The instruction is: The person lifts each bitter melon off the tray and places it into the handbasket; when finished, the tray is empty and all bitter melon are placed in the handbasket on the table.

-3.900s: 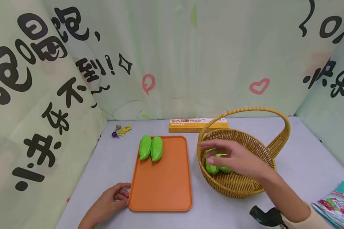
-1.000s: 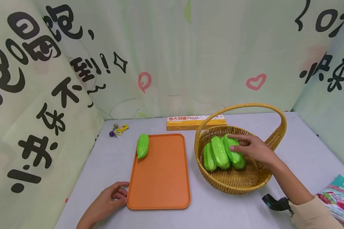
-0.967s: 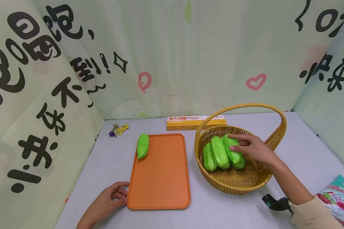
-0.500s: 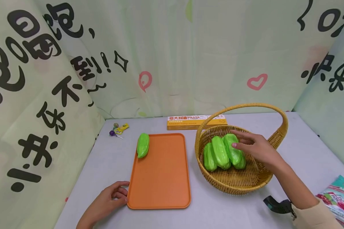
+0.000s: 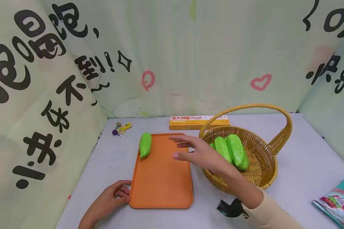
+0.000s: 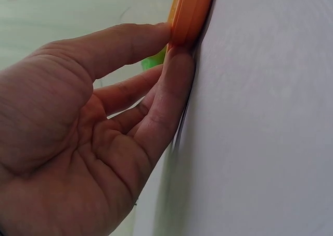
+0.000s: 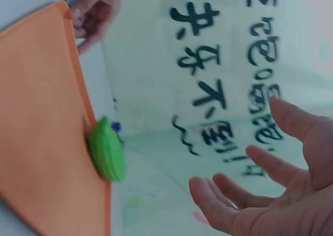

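Observation:
On the upper left corner of the orange tray (image 5: 160,181) lies one glossy green, ridged, gourd-like vegetable (image 5: 145,145). Several more green vegetables (image 5: 235,149) lie together in the wicker basket (image 5: 259,168) on the right. My left hand (image 5: 109,198) pinches the tray's lower left edge between thumb and index finger, as the left wrist view shows at the orange rim (image 6: 190,17). Fingers extended and holding nothing, my right hand (image 5: 199,152) hovers over the tray's right side; its forearm crosses in front of the basket. In the right wrist view its fingers are spread apart.
A yellow pasta box (image 5: 186,122) stands at the back, behind the tray and basket. Lollipops and small yellow packets (image 5: 123,128) lie at the back left. A teal printed bag (image 5: 338,200) rests at the right edge. The basket's tall handle (image 5: 255,106) arches upward.
The second green vegetable has gone from the tray into the basket. My right hand let go of it there, then swung left over the tray. The left hand stays at the tray's edge.

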